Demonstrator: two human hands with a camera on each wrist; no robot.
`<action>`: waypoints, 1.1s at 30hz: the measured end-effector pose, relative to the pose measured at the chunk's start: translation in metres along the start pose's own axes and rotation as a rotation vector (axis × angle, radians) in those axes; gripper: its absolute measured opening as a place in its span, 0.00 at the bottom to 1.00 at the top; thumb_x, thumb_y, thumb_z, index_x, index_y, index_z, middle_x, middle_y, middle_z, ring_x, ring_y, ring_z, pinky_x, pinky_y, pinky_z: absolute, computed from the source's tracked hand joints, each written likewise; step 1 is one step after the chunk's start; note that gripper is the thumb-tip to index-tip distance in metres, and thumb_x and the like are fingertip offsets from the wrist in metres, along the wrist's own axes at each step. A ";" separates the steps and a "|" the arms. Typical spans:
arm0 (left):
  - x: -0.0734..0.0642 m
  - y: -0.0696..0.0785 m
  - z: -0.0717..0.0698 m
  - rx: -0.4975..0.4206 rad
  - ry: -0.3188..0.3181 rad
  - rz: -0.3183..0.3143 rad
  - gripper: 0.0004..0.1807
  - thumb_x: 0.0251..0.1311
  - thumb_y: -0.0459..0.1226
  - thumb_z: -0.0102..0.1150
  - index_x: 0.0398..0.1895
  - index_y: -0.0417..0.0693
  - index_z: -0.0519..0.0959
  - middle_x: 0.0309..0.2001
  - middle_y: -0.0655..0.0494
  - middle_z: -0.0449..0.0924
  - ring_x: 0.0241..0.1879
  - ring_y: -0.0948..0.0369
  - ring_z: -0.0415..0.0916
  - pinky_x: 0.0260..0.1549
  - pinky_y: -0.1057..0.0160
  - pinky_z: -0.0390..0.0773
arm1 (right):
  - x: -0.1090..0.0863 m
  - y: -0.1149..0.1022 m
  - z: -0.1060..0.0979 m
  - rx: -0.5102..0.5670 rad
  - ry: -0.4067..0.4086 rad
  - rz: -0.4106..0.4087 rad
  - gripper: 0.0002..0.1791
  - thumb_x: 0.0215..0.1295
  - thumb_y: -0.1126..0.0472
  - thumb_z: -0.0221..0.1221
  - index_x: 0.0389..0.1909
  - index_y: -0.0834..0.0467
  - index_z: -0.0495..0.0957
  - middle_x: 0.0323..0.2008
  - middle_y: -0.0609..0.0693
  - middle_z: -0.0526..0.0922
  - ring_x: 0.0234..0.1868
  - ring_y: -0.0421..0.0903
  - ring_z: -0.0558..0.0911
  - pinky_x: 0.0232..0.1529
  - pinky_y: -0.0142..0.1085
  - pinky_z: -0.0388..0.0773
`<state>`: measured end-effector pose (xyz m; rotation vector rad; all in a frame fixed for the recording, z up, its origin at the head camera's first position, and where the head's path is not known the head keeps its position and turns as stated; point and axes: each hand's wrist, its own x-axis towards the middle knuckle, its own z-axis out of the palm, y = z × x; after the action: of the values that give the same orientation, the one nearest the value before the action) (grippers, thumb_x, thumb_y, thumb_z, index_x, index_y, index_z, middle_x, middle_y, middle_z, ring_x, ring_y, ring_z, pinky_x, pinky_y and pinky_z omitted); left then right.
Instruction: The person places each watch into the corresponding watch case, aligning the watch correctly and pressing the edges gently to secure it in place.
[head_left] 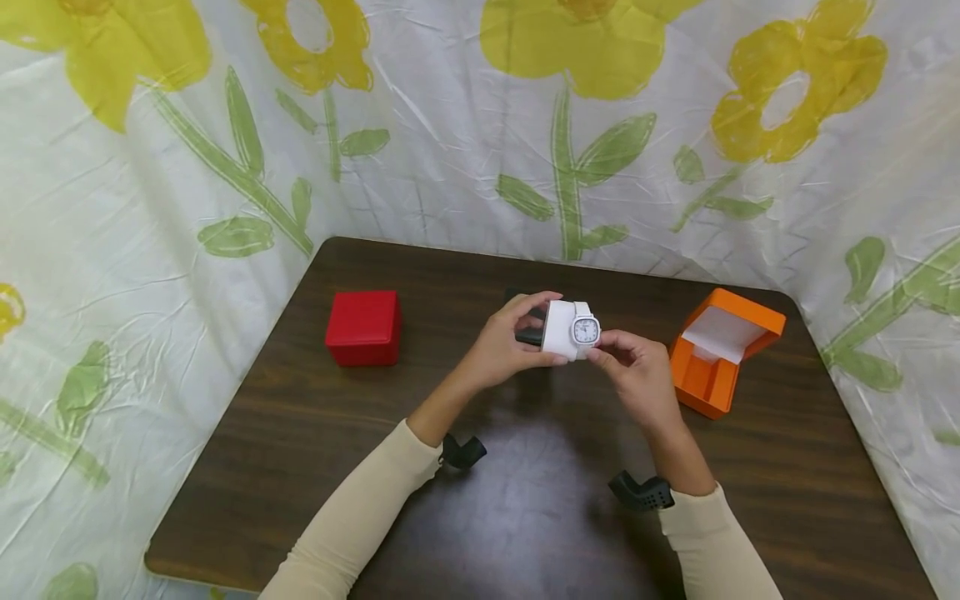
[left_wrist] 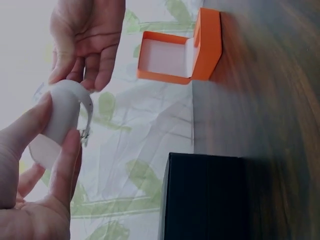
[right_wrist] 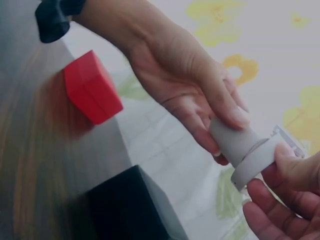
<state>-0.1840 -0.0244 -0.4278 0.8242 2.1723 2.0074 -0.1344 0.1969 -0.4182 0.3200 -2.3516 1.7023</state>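
A white wristwatch (head_left: 585,330) with a squarish dial sits with its strap around one end of a white watch cushion (head_left: 557,330), held up over the table. My left hand (head_left: 508,340) grips the cushion's other end between thumb and fingers. On the opposite side, my right hand (head_left: 640,373) pinches the watch strap at its edge with thumb and fingertips. From the left wrist view, the strap (left_wrist: 86,102) stands off the cushion on one side, with its buckle hanging there. Below the hands is a black box (left_wrist: 207,195), mostly hidden by the left hand in the head view.
An orange box (head_left: 699,402) with its lid raised stands to the right, a divider inside it. A closed red box (head_left: 363,327) is at the left on the dark wood table (head_left: 300,433). Behind the table hangs a flower-printed white curtain (head_left: 435,167).
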 end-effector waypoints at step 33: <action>-0.011 -0.004 -0.011 -0.162 -0.064 0.009 0.45 0.48 0.23 0.77 0.72 0.49 0.69 0.62 0.50 0.68 0.48 0.53 0.81 0.38 0.51 0.87 | -0.008 -0.036 0.001 -0.105 -0.059 -0.323 0.37 0.37 0.82 0.76 0.55 0.72 0.77 0.51 0.64 0.81 0.49 0.56 0.82 0.52 0.34 0.82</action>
<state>-0.1805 -0.0387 -0.4330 0.8643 1.9455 2.0968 -0.1160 0.1851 -0.3886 0.6971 -2.2675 1.4327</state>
